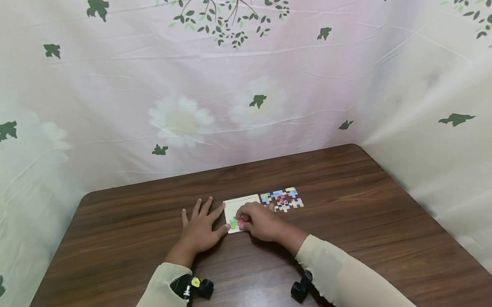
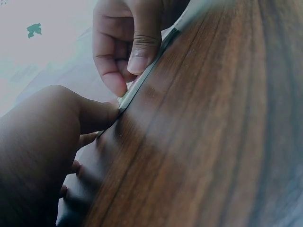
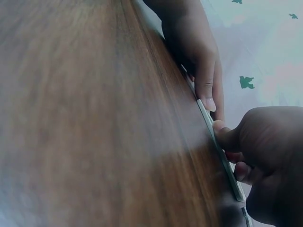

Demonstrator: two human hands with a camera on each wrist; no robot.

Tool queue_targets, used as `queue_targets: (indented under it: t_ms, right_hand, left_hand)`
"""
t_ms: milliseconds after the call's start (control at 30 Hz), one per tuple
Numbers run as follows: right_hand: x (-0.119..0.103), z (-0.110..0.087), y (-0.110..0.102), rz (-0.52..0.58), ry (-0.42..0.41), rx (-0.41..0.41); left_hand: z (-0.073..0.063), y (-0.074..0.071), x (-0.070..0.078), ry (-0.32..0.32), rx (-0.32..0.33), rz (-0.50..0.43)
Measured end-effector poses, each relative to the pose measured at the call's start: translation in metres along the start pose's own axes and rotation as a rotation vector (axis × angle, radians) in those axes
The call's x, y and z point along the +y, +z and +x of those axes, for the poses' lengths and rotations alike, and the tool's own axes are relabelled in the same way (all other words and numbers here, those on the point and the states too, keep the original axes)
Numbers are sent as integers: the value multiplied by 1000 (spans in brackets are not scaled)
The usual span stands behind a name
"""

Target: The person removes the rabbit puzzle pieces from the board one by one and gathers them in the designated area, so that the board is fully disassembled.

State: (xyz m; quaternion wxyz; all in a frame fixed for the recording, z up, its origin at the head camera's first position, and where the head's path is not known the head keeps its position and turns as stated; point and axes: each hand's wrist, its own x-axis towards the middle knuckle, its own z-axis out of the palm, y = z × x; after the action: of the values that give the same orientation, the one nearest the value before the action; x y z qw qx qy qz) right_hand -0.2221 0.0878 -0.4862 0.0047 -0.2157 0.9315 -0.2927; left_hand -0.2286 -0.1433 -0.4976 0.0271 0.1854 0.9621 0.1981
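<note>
A white puzzle tray (image 1: 240, 204) lies flat on the table, a green puzzle piece (image 1: 233, 223) in its lower left corner. Beside that, a pink puzzle piece (image 1: 241, 222) is pinched at the fingertips of my right hand (image 1: 262, 223), low over the tray. My left hand (image 1: 201, 231) rests on the table with fingers spread, thumb and forefinger against the tray's left edge. In the left wrist view, the left thumb (image 2: 102, 116) touches the tray's edge. The right hand hides much of the tray's lower right part.
Several loose puzzle pieces (image 1: 283, 201) lie together just right of the tray. The brown wooden table (image 1: 140, 210) reaches back to a curtain (image 1: 220, 141) printed with leaves and flowers. Small black cameras (image 1: 205, 288) are strapped to both sleeves.
</note>
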Motion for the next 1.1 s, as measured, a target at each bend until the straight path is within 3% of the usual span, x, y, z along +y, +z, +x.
queue_targets:
  t_ms: [433, 1100]
  right_hand:
    - [-7, 2, -3, -2, 48, -23]
    - [-7, 2, -2, 22, 55, -13]
  left_hand:
    - [2, 2, -1, -9, -2, 7]
    - [1, -1, 0, 4, 4, 1]
